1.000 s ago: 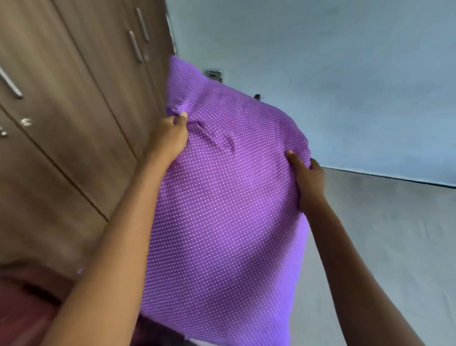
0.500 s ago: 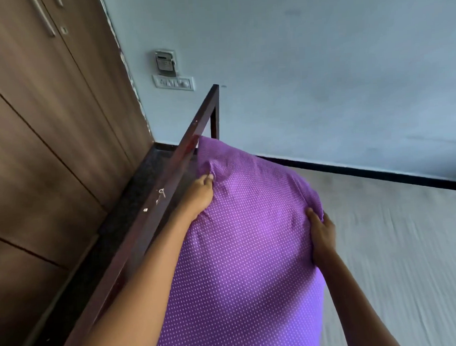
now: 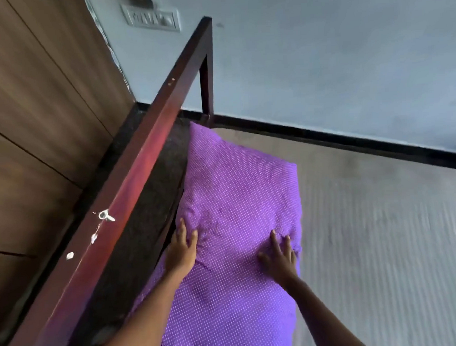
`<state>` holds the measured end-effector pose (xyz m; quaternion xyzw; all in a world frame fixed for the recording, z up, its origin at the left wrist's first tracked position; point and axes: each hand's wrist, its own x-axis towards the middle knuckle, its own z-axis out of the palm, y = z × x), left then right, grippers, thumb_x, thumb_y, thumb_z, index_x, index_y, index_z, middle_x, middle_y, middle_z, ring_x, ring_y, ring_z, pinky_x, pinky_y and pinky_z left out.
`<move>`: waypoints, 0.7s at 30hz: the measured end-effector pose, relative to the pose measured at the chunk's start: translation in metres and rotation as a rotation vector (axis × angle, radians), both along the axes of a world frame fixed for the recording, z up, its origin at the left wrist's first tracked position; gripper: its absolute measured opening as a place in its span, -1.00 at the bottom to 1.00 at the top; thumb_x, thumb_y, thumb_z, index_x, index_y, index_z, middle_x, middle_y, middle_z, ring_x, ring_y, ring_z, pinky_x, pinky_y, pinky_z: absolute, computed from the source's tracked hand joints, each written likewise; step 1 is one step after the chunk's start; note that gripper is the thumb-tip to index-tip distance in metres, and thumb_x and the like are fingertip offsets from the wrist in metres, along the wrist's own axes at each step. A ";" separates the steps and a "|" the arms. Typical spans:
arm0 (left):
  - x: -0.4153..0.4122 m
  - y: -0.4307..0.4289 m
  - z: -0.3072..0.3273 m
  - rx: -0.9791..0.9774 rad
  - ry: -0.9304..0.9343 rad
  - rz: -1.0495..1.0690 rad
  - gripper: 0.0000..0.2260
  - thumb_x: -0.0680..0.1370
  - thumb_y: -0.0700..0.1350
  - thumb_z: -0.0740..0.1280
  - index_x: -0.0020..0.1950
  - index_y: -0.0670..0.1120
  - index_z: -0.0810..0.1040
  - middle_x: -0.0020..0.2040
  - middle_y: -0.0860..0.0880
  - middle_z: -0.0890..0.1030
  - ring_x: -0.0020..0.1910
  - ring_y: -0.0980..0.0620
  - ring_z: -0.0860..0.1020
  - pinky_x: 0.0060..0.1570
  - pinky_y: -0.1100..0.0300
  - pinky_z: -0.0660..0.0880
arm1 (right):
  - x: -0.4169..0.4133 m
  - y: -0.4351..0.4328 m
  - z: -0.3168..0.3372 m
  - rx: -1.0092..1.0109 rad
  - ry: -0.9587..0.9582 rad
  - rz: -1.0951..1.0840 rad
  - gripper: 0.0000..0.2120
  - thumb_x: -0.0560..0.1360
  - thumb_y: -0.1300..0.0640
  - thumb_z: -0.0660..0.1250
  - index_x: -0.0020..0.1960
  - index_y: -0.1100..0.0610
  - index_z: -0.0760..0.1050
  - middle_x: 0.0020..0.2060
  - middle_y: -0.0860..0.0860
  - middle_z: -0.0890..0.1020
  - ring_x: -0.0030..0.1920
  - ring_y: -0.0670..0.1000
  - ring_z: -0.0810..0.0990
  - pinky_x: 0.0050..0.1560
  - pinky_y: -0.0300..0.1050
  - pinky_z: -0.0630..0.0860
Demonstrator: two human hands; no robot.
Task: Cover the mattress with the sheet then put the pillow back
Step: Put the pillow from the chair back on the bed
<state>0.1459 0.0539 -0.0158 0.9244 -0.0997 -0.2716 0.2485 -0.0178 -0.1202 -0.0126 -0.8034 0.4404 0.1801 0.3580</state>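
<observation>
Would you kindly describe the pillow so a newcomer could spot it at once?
Start at the dark wooden bed rail beside the brown wardrobe. Next to it, on the grey sheet, lies the pillow, with the left hand and right hand resting on it. It alone is bright purple with white dots.

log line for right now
left hand: flat on pillow | right hand: flat on pillow | pillow: on sheet, beside headboard
</observation>
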 end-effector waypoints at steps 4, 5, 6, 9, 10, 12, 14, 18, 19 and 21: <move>0.010 0.020 -0.004 -0.131 0.000 0.057 -0.54 0.65 0.03 0.03 0.52 -0.10 0.16 0.50 -0.13 0.24 0.45 -0.11 0.26 0.38 0.08 0.20 | -0.003 -0.005 -0.006 -0.025 -0.079 -0.143 -0.25 0.49 -0.23 0.25 0.52 -0.17 -0.11 0.54 0.05 -0.16 0.52 0.18 -0.09 0.46 0.14 -0.03; 0.009 0.026 -0.003 -0.135 -0.031 0.100 -0.57 0.65 0.02 0.05 0.48 -0.11 0.27 0.46 -0.15 0.32 0.41 -0.13 0.32 0.36 0.07 0.24 | -0.004 -0.007 -0.008 -0.043 -0.101 -0.193 -0.23 0.46 -0.26 0.26 0.52 -0.20 -0.10 0.54 0.03 -0.16 0.52 0.19 -0.08 0.45 0.19 -0.01; 0.007 0.032 0.000 -0.122 -0.042 0.132 -0.59 0.64 0.03 0.06 0.44 -0.11 0.35 0.41 -0.15 0.40 0.36 -0.14 0.38 0.32 0.06 0.29 | -0.006 -0.007 -0.008 -0.050 -0.107 -0.265 -0.19 0.43 -0.30 0.28 0.52 -0.22 -0.10 0.53 0.02 -0.18 0.52 0.21 -0.09 0.44 0.23 -0.02; 0.000 0.040 0.004 0.073 0.012 0.038 -0.53 0.63 0.14 -0.01 0.48 -0.02 0.28 0.32 -0.16 0.48 0.25 -0.16 0.47 0.24 0.03 0.37 | -0.011 -0.001 -0.012 0.137 -0.131 -0.697 -0.07 0.38 -0.34 0.31 0.53 -0.15 -0.17 0.54 0.08 -0.14 0.52 0.22 -0.03 0.45 0.26 -0.05; 0.001 0.038 0.006 0.183 0.056 -0.032 -0.49 0.62 0.19 -0.06 0.52 0.02 0.18 0.30 -0.17 0.49 0.23 -0.17 0.48 0.22 0.02 0.38 | -0.012 -0.001 -0.015 0.241 -0.195 -0.829 -0.06 0.39 -0.33 0.33 0.55 -0.06 -0.12 0.54 0.12 -0.01 0.50 0.18 0.09 0.46 0.18 0.04; 0.007 0.032 0.013 0.320 0.129 -0.101 -0.48 0.62 0.21 -0.14 0.55 0.05 0.05 0.29 -0.21 0.49 0.23 -0.21 0.48 0.22 0.00 0.39 | -0.017 0.000 -0.016 0.350 -0.329 -0.906 -0.10 0.28 -0.32 0.40 0.46 0.07 0.17 0.40 0.13 0.36 0.32 0.10 0.39 0.36 0.03 0.27; 0.016 0.030 0.017 0.306 0.193 -0.082 -0.49 0.64 0.17 -0.16 0.53 0.00 0.14 0.33 -0.23 0.46 0.28 -0.21 0.45 0.26 0.01 0.35 | -0.026 0.001 -0.010 0.320 -0.326 -0.824 -0.23 0.28 -0.27 0.44 0.33 0.13 0.33 0.23 0.12 0.53 0.18 0.11 0.51 0.20 -0.05 0.39; 0.017 0.035 0.011 0.431 0.213 -0.131 -0.54 0.65 0.12 -0.08 0.47 -0.04 0.28 0.35 -0.17 0.45 0.31 -0.18 0.43 0.29 -0.02 0.34 | -0.043 0.007 -0.002 0.201 -0.144 -0.733 -0.30 0.33 -0.35 0.36 0.19 0.19 0.40 0.05 0.19 0.58 0.11 0.22 0.54 0.01 -0.05 0.39; 0.013 0.032 0.010 0.455 0.161 -0.111 -0.57 0.65 0.09 -0.02 0.49 -0.02 0.24 0.36 -0.14 0.44 0.32 -0.17 0.43 0.28 -0.04 0.35 | -0.044 0.010 -0.002 0.223 -0.118 -0.715 -0.18 0.22 -0.45 0.31 0.16 0.21 0.39 0.04 0.21 0.57 0.11 0.23 0.53 0.07 0.00 0.42; 0.005 0.019 0.013 0.312 0.009 0.031 -0.54 0.63 -0.02 0.10 0.53 -0.02 0.15 0.42 -0.11 0.38 0.36 -0.14 0.39 0.30 -0.05 0.33 | -0.038 0.003 -0.008 0.185 -0.097 -0.697 -0.02 0.11 -0.53 0.18 0.24 0.20 0.36 0.11 0.24 0.51 0.19 0.24 0.46 0.24 0.11 0.37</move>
